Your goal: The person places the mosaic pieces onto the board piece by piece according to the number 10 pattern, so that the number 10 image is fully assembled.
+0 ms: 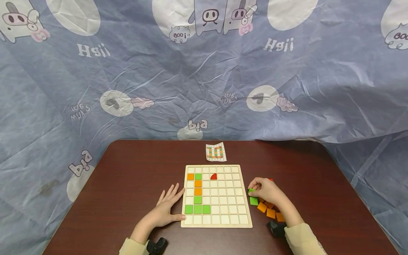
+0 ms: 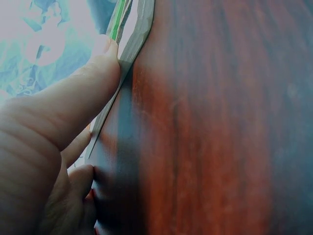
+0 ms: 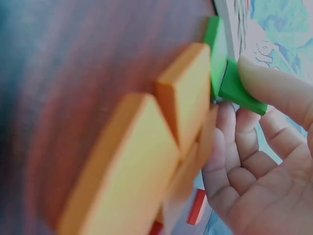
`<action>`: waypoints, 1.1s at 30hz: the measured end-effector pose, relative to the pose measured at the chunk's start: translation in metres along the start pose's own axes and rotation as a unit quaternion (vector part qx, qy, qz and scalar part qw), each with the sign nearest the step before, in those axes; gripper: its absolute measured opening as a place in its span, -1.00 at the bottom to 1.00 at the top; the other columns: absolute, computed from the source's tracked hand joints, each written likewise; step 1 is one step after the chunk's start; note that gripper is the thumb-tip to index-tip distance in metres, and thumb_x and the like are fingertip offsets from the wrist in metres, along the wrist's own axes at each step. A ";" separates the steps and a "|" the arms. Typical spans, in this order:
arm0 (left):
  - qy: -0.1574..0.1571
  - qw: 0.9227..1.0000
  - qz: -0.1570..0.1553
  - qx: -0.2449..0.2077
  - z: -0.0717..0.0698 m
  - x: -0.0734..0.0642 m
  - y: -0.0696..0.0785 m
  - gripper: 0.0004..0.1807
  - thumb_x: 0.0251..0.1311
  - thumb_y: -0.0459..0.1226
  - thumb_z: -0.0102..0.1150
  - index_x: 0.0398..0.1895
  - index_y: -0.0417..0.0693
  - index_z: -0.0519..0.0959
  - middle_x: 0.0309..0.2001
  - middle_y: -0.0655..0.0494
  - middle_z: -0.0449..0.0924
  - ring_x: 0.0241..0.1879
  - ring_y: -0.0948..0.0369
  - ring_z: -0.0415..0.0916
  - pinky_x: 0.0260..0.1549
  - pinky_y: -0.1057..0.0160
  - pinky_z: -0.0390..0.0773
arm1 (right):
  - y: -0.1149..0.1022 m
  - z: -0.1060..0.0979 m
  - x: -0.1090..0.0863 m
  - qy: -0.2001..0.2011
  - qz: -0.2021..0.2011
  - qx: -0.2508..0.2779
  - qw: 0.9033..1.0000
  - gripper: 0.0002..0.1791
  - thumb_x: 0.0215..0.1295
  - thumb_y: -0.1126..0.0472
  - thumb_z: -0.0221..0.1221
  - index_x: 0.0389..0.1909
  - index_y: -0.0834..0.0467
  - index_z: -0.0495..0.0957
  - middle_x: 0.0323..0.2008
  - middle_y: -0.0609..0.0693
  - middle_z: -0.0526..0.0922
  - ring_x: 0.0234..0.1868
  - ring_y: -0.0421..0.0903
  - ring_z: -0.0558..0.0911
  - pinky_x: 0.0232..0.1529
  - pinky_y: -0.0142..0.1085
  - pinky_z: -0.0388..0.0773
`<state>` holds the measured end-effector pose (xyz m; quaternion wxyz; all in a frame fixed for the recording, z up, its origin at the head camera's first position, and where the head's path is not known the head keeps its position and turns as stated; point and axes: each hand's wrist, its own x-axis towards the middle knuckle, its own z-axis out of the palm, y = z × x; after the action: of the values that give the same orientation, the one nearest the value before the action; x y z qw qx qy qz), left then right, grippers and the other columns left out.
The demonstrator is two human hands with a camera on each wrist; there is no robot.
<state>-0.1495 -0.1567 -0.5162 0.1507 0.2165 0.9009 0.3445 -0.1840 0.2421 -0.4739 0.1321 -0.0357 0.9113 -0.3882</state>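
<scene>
A pale wooden grid board (image 1: 228, 204) lies on the table, with several green and orange square tiles in its left columns and a red quarter-round piece (image 1: 214, 176) near the top. My left hand (image 1: 162, 211) rests at the board's left edge, fingers spread and thumb on the lower left corner. Right of the board, my right hand (image 1: 269, 191) pinches a green square tile (image 3: 239, 90) between thumb and fingers. Another green tile (image 1: 253, 201) lies just below it. Orange tiles (image 1: 271, 213) are piled beneath and beside the right hand, partly hidden by it.
Behind the board lies a small pattern card (image 1: 216, 152) printed with a coloured grid. Bits of red pieces (image 3: 197, 207) show among the pile at the right. The dark wooden table (image 1: 143, 170) ends at a blue patterned cloth (image 1: 191, 78) hanging behind it.
</scene>
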 end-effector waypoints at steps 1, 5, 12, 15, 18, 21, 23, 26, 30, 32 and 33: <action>0.000 1.000 0.000 -0.001 0.000 0.000 0.000 0.03 0.11 0.00 0.38 0.58 0.02 0.03 0.59 -0.14 -0.25 0.57 -0.15 -0.37 0.44 -0.29 -0.39 | 0.000 -0.001 0.001 0.000 0.001 0.002 1.000 -0.86 0.14 0.29 0.38 -0.32 0.19 0.60 -0.39 0.00 0.58 -0.36 -0.12 0.51 -0.34 -0.33 0.49; -0.002 1.000 0.002 -0.002 -0.001 -0.001 0.001 0.03 0.12 0.00 0.38 0.58 0.02 0.03 0.59 -0.14 -0.25 0.57 -0.15 -0.38 0.44 -0.30 -0.39 | -0.001 -0.005 0.007 0.020 0.002 0.017 1.000 -0.84 0.17 0.26 0.37 -0.28 0.20 0.61 -0.35 0.01 0.60 -0.34 -0.12 0.53 -0.32 -0.32 0.52; 0.002 1.000 0.007 -0.001 -0.001 -0.001 0.002 0.03 0.12 -0.01 0.38 0.57 -0.04 0.04 0.59 -0.19 -0.22 0.57 -0.19 -0.36 0.43 -0.33 -0.38 | -0.014 -0.006 0.020 0.048 -0.009 0.063 0.997 -0.76 0.19 0.25 0.35 -0.14 0.24 0.61 -0.22 0.09 0.65 -0.25 -0.09 0.60 -0.22 -0.28 0.59; 0.000 1.000 0.005 0.000 -0.001 -0.001 0.002 0.03 0.12 -0.01 0.38 0.58 -0.02 0.03 0.59 -0.18 -0.23 0.57 -0.18 -0.36 0.43 -0.32 -0.39 | -0.021 -0.003 0.027 0.051 -0.011 0.086 0.995 -0.73 0.21 0.24 0.34 -0.10 0.23 0.62 -0.16 0.11 0.66 -0.20 -0.08 0.62 -0.16 -0.22 0.63; -0.005 1.000 0.002 0.001 -0.001 -0.001 0.001 0.03 0.13 0.00 0.37 0.58 0.00 0.02 0.59 -0.16 -0.25 0.57 -0.16 -0.38 0.43 -0.31 -0.39 | -0.028 0.000 0.034 0.054 -0.011 0.115 0.992 -0.71 0.23 0.22 0.34 -0.06 0.22 0.63 -0.09 0.12 0.67 -0.14 -0.07 0.63 -0.06 -0.14 0.64; -0.006 1.000 0.001 0.000 -0.001 -0.001 0.001 0.03 0.13 0.01 0.37 0.58 0.01 0.02 0.59 -0.15 -0.26 0.57 -0.16 -0.39 0.43 -0.32 -0.39 | -0.035 0.005 0.041 0.064 -0.009 0.138 0.988 -0.71 0.24 0.21 0.33 -0.04 0.19 0.65 -0.05 0.11 0.69 -0.10 -0.05 0.66 0.02 -0.07 0.63; -0.005 1.000 0.001 -0.001 -0.001 -0.001 0.001 0.03 0.13 0.02 0.36 0.58 0.01 0.02 0.59 -0.15 -0.26 0.57 -0.16 -0.39 0.43 -0.32 -0.39 | -0.039 0.009 0.046 0.073 -0.008 0.145 0.987 -0.72 0.24 0.21 0.33 -0.04 0.18 0.66 -0.05 0.10 0.71 -0.09 -0.04 0.66 0.02 -0.07 0.63; -0.003 1.000 0.003 -0.003 -0.001 -0.001 0.002 0.03 0.12 0.02 0.37 0.58 -0.01 0.03 0.59 -0.17 -0.25 0.57 -0.18 -0.38 0.43 -0.33 -0.40 | -0.044 0.016 0.053 0.078 -0.004 0.153 0.985 -0.72 0.24 0.22 0.33 -0.04 0.18 0.67 -0.05 0.11 0.71 -0.06 0.00 0.66 0.02 -0.06 0.63; -0.002 1.000 0.009 -0.008 -0.002 -0.002 0.003 0.04 0.11 0.00 0.38 0.57 -0.06 0.04 0.58 -0.20 -0.24 0.56 -0.22 -0.37 0.41 -0.37 -0.40 | -0.049 0.025 0.060 0.075 -0.002 0.148 0.986 -0.75 0.24 0.21 0.33 -0.07 0.17 0.69 -0.08 0.11 0.72 -0.11 -0.02 0.67 -0.05 -0.09 0.63; -0.003 1.000 0.011 -0.008 -0.002 -0.002 0.004 0.04 0.12 0.00 0.38 0.57 -0.07 0.04 0.58 -0.21 -0.24 0.55 -0.23 -0.37 0.40 -0.37 -0.40 | -0.052 0.030 0.063 0.074 0.001 0.138 0.988 -0.77 0.23 0.20 0.34 -0.10 0.14 0.71 -0.11 0.08 0.73 -0.14 -0.04 0.67 -0.09 -0.14 0.64; -0.003 1.000 0.012 -0.009 -0.002 -0.002 0.004 0.04 0.12 0.00 0.38 0.57 -0.07 0.04 0.58 -0.21 -0.24 0.55 -0.23 -0.37 0.40 -0.37 -0.41 | -0.053 0.032 0.064 0.073 0.000 0.132 0.989 -0.78 0.22 0.21 0.34 -0.12 0.15 0.71 -0.13 0.08 0.73 -0.16 -0.05 0.67 -0.12 -0.15 0.63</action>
<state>-0.1470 -0.1561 -0.5115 0.1508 0.2269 0.8949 0.3535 -0.2387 0.1722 -0.4704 0.0690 0.0103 0.8592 -0.5068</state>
